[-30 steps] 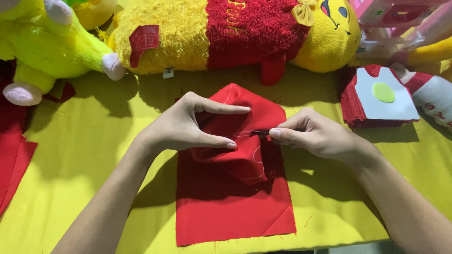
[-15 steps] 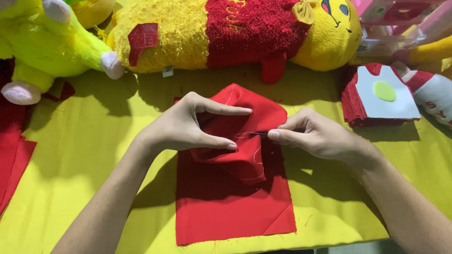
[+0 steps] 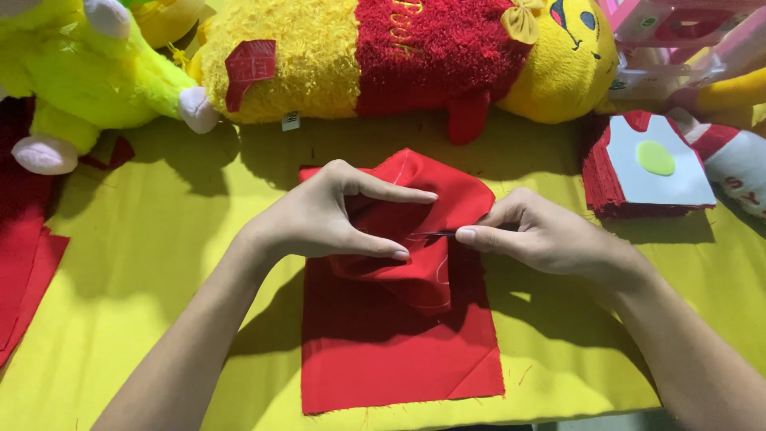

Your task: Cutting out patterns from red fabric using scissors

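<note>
Nearest: flat rectangle of red woven fabric (image 3: 399,351) lying on the yellow-cloth-covered table (image 3: 159,279), lower right corner folded over. On top of it, a smaller bunched piece of red fabric (image 3: 423,239) with faint chalk lines. Left hand (image 3: 327,219) pinches its folded edge between thumb and forefinger, other fingers curled under. Right hand (image 3: 542,239) closed on a thin dark needle (image 3: 435,234), tip at the fold just beside the left thumb. Versus a second ago: almost no change, right-hand fingertips sit marginally closer to the fold, so the stitch looks mid-push. Farther right: stack of red fabric cutouts (image 3: 606,183) under a white card template with green disc (image 3: 662,164). Back: yellow-and-red plush toy (image 3: 399,56), lime-green plush toy (image 3: 88,72).
</note>
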